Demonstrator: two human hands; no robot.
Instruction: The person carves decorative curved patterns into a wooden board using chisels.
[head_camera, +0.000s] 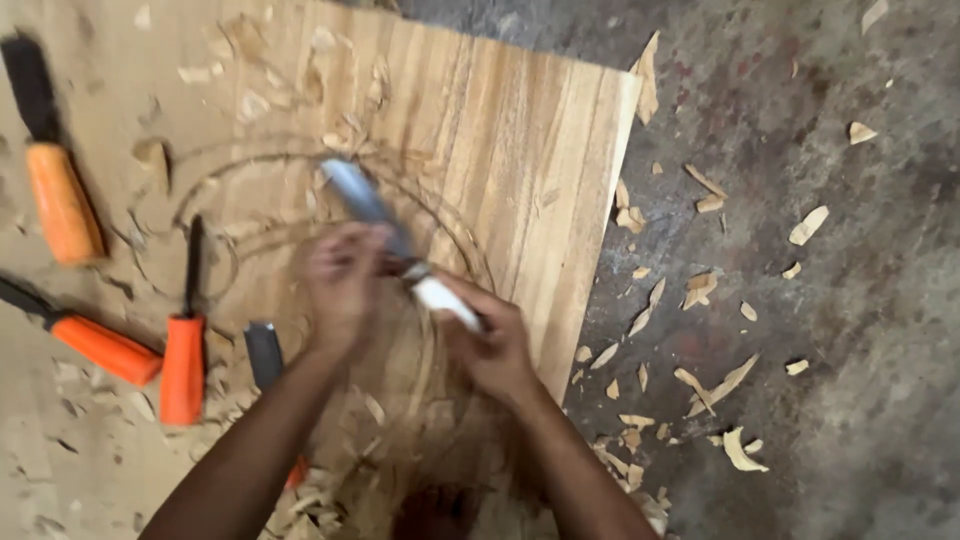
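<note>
Both sets of fingers wrap a white-handled, broad steel gouge (395, 240): right hand (495, 345) on the handle, left hand (345, 280) on the blade, its edge on the pale wooden board (520, 130) with curved grooves. Carving looks under way; the next push needs steady guidance. Motion blur hides the fingertips.

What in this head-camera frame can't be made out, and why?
- Left hand: motion-blurred, so its grip is unclear.
- Chisel: blade tip smeared; its contact with the wooden board is unreadable.
- Fourth orange-handled chisel: handle hidden behind the left forearm.
- Carved circle's lower part: covered by both arms and shavings.
</note>
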